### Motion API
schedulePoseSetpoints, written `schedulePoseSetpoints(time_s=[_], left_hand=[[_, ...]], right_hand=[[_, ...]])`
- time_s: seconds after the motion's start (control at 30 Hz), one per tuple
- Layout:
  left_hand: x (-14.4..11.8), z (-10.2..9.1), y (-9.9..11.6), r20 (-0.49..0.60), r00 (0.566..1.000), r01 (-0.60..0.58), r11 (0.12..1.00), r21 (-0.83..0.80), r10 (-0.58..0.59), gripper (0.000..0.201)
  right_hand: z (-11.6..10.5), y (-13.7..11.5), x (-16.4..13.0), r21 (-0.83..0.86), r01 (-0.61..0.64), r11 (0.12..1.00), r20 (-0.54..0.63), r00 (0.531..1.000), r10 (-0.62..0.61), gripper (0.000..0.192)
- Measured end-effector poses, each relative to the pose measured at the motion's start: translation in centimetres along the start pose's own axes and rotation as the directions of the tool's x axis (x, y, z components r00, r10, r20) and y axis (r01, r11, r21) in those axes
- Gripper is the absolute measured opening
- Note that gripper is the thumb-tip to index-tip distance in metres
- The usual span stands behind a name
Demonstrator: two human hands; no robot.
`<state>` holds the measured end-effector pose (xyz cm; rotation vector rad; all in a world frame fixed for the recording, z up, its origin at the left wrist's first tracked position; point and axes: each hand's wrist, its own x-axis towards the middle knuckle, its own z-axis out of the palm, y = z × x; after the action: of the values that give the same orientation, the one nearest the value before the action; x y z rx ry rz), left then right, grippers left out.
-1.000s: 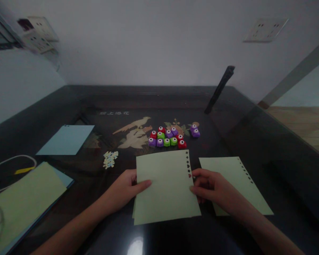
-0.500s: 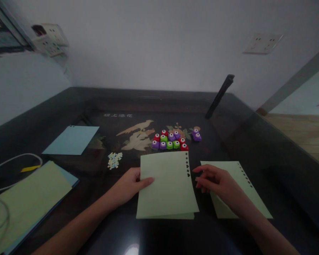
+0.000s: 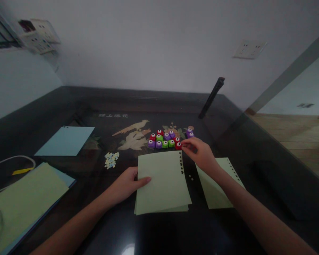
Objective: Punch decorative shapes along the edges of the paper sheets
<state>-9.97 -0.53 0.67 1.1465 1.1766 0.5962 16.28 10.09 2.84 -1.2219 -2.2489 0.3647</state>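
The right hand (image 3: 199, 154), fingers curled and pinching, touches a small red plastic paper punch (image 3: 178, 145) at the right end of a cluster of red, green and purple punches (image 3: 163, 140), at twelve o'clock from the pale green paper stack (image 3: 161, 182). The left hand (image 3: 127, 184) presses flat on that stack's left edge. The punch looks light, rigid and smooth; pinching its sides seems best. A second green sheet (image 3: 215, 187) lies at three o'clock on the dark glossy worktop (image 3: 69, 106).
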Motion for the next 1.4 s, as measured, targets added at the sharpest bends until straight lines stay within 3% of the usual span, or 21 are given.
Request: schedulePoseSetpoints(time_s=[0.23,0.53,0.77,0.93,1.0,1.03,1.23,1.4], left_hand=[[-0.4,-0.5,0.6,0.004,0.999,-0.034,0.994,0.106,0.034,0.04],[-0.5,-0.9,0.6,-0.027,0.999,-0.042,0.987,0.158,0.047,0.044],[-0.1,-1.1,0.2,-0.044,0.997,-0.053,0.988,0.147,0.06,0.044],[-0.4,-1.0,0.9,-0.072,0.997,-0.007,0.995,0.096,0.014,0.045],[-0.5,-0.7,1.1,-0.07,0.998,0.013,0.998,0.068,-0.008,0.045],[-0.6,-0.5,1.1,-0.073,0.997,0.021,0.998,0.052,-0.017,0.045],[0.2,1.2,1.2,-0.079,0.994,0.077,0.996,-0.033,-0.08,0.049],[1.5,1.9,1.6,-0.117,0.987,0.107,0.994,-0.005,-0.107,0.049]], right_hand=[[3.0,0.5,3.8,-0.189,0.159,0.969,0.127,0.983,-0.136,0.02],[3.5,0.8,4.6,-0.232,0.229,0.945,0.222,0.959,-0.178,0.021],[2.9,0.9,4.2,-0.072,0.103,0.992,0.101,0.99,-0.096,0.018],[-0.2,1.3,2.0,0.19,-0.07,0.979,0.042,0.997,0.063,0.027],[-1.8,1.4,-0.1,0.509,-0.206,0.836,0.094,0.978,0.184,0.037],[-2.5,1.4,-1.2,0.59,-0.279,0.758,0.142,0.96,0.242,0.045],[-4.1,1.7,-6.9,0.622,-0.53,0.576,0.335,0.845,0.417,0.043],[-4.0,1.3,-7.2,0.795,-0.549,0.259,0.442,0.816,0.372,0.039]])
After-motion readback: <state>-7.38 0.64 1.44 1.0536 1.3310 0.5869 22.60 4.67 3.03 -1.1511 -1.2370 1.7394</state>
